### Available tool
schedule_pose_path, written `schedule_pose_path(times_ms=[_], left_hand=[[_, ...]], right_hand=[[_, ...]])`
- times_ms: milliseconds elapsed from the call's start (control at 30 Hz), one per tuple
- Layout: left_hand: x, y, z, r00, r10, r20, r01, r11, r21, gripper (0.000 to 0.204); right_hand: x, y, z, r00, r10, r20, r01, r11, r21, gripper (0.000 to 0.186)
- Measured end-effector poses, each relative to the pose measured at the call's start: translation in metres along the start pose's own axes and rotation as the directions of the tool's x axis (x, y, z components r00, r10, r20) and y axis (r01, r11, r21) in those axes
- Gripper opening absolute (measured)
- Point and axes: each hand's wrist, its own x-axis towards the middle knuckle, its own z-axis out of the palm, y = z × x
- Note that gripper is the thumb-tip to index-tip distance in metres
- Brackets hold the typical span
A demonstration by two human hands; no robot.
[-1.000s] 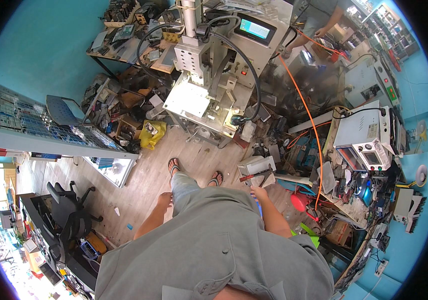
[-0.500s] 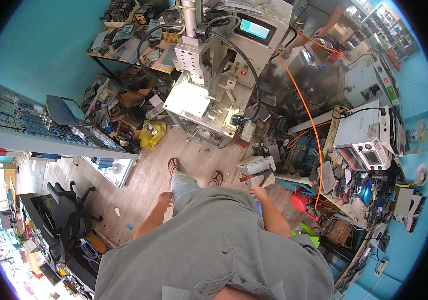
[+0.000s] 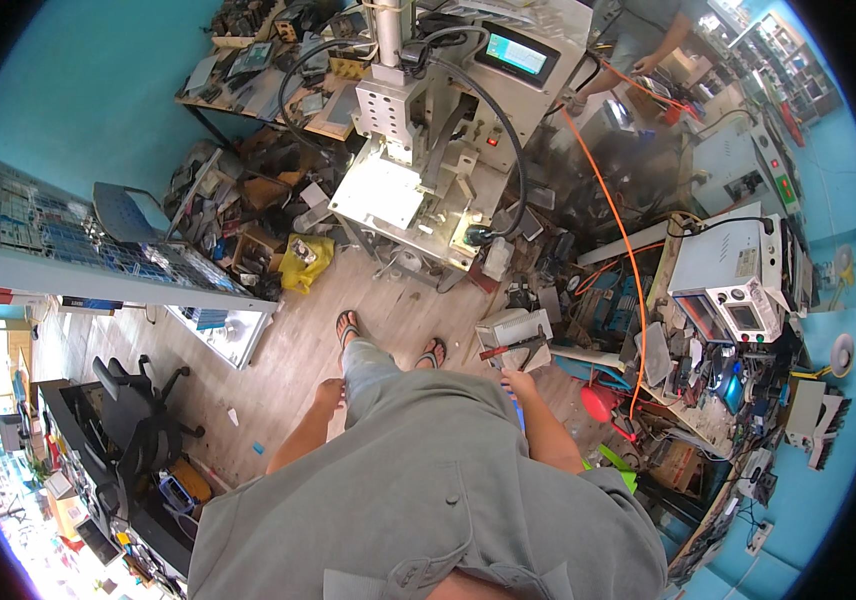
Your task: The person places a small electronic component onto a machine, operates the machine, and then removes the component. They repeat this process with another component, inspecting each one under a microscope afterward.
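A pair of pliers (image 3: pixel 514 349) with dark jaws and reddish handles is sticking out of the person's right hand (image 3: pixel 520 381), lying across the front of a pale grey boxy device (image 3: pixel 510 329) that is standing on the wooden floor (image 3: pixel 278 370) just ahead of the person's sandalled feet (image 3: pixel 348 326). The right hand is closing around the handles low down, with the tool pointing away to the person's left and slightly up; the fingers are wrapping the grip, though their exact placement is too small to make out. The left hand (image 3: pixel 328 393) is hanging beside the left leg with nothing in it, its fingers looking loosely curled; it is touching no object. The person, in a grey shirt (image 3: pixel 428 500) and light trousers, is standing over the floor between a cluttered workbench (image 3: pixel 688 400) on the right and a tall metal machine (image 3: pixel 428 150) ahead, whose lit white work plate (image 3: pixel 380 192) is glowing under a lamp and whose small screen (image 3: pixel 516 52) is shining blue-green. An orange cable (image 3: pixel 616 220) is running from the far bench down toward the right-hand workbench. A yellow bag (image 3: pixel 304 260) is lying near the machine's base, and a black office chair (image 3: pixel 133 410) is standing well apart on the left. Another person's arm (image 3: pixel 663 45) is reaching over the far bench at the top.
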Motion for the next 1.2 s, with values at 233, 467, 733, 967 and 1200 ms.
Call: schedule_pose_path(times_ms=[233, 467, 733, 967, 1200], left_hand=[[-0.006, 0.006, 0.0, 0.999, -0.001, -0.037, 0.002, 1.0, 0.023, 0.034], [-0.004, 0.011, 0.004, 0.999, 0.026, -0.048, -0.024, 0.999, 0.034, 0.033], [0.001, 0.038, -0.005, 0.995, 0.093, -0.037, -0.09, 0.992, 0.085, 0.033], [0.064, 0.044, -0.045, 0.85, 0.499, 0.171, -0.514, 0.712, 0.478, 0.032], [0.108, 0.107, -0.087, 0.693, 0.501, 0.518, -0.631, 0.075, 0.772, 0.031]], right_hand=[[-0.007, -0.009, 0.004, 1.0, -0.001, 0.017, 0.001, 1.0, -0.031, 0.065], [0.003, 0.004, 0.0, 1.0, -0.017, 0.001, 0.017, 1.0, -0.014, 0.063], [-0.013, -0.008, 0.012, 1.0, -0.004, -0.013, 0.004, 1.0, 0.02, 0.062], [-0.001, 0.009, 0.038, 0.996, -0.012, -0.093, 0.023, 0.992, 0.124, 0.052], [-0.012, -0.002, 0.079, 0.997, 0.01, -0.07, 0.004, 0.981, 0.196, 0.061]])
